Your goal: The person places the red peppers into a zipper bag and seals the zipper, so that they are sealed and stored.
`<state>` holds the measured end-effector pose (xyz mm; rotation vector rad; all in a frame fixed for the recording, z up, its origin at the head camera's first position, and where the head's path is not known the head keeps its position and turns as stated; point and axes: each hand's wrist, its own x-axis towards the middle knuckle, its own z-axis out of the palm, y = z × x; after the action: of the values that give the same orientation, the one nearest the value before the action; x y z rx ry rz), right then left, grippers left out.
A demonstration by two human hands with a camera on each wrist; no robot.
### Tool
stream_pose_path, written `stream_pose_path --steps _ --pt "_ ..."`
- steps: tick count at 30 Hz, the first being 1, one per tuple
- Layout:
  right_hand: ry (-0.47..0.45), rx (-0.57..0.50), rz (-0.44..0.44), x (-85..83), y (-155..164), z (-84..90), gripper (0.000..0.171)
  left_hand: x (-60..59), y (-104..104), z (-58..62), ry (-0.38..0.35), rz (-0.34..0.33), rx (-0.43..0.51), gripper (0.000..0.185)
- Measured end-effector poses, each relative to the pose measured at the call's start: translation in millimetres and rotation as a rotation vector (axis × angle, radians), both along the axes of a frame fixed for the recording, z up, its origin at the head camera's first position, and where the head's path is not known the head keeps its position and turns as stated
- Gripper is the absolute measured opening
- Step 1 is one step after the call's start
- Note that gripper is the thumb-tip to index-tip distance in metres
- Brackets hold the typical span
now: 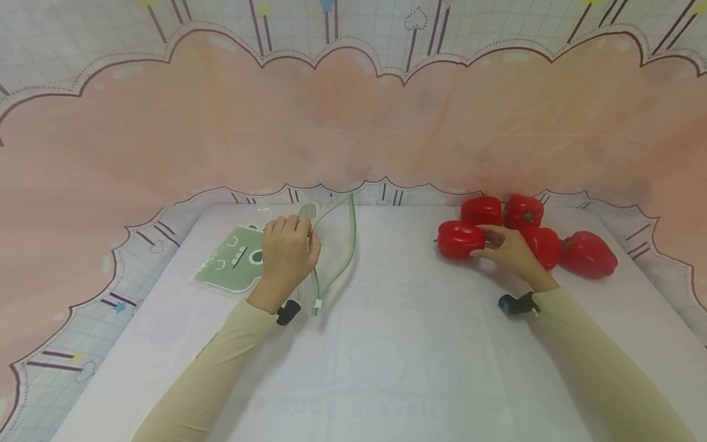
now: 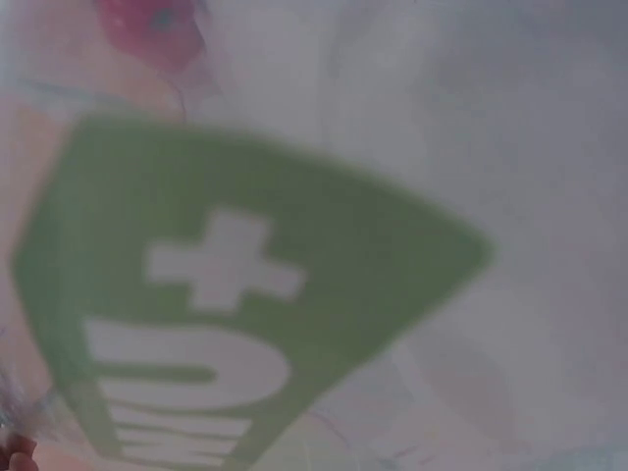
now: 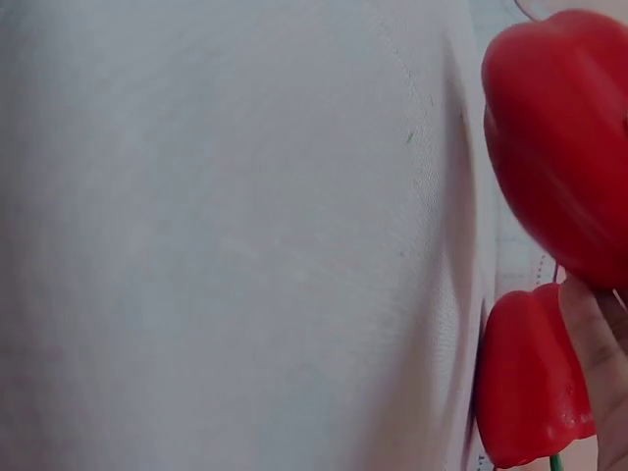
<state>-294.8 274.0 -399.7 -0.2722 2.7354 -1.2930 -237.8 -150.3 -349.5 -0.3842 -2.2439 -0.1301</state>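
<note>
My left hand [image 1: 289, 252] grips a clear plastic bag [image 1: 232, 258] with green print at its top edge, fingers curled over. Green cord handles [image 1: 353, 245] loop out to the right of this hand. The left wrist view is filled by the bag's blurred green print [image 2: 363, 265] with a white cross and letters. With thumb and fingers, my right hand [image 1: 510, 252] holds a red bell pepper [image 1: 459, 239] by its right end. In the right wrist view the held pepper [image 3: 564, 137] is above the fingers [image 3: 594, 343], and another pepper [image 3: 530, 378] shows below.
Several more red bell peppers lie around the right hand: two behind it [image 1: 480, 210] [image 1: 523, 212], one beside it [image 1: 544, 247] and one farther right [image 1: 588, 254]. A white table [image 1: 386, 344] lies under everything, with a patterned cloth [image 1: 353, 123] behind.
</note>
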Motion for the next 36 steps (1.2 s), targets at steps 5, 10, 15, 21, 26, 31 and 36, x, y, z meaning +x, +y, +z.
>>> stream_pose_path --steps 5,10,15,21,26,31,36 --pt "-0.005 -0.014 0.011 0.0 0.7 0.0 0.074 -0.9 -0.1 -1.0 0.001 -0.001 0.001 0.014" --pt "0.029 -0.007 0.018 1.8 0.1 2.4 0.074 -1.0 -0.1 -1.3 -0.002 -0.001 0.001 0.014" --pt "0.049 -0.008 0.022 3.6 -2.5 9.2 0.072 -0.9 0.0 -0.6 -0.001 0.002 0.0 0.014" --pt "0.063 -0.029 0.04 2.3 -9.1 17.9 0.069 -1.6 -0.6 0.0 0.017 -0.003 -0.002 0.014" --pt "0.058 -0.063 0.039 1.9 -17.4 26.4 0.068 -1.4 -0.9 -0.3 0.027 -0.005 -0.003 0.015" --pt "0.061 -0.082 0.043 1.9 -26.4 35.6 0.073 -1.7 -0.9 -0.2 0.039 -0.003 -0.012 0.015" --pt "0.078 -0.082 0.055 -0.5 -34.6 42.2 0.074 -1.5 -0.3 0.4 0.039 -0.001 -0.02 0.014"
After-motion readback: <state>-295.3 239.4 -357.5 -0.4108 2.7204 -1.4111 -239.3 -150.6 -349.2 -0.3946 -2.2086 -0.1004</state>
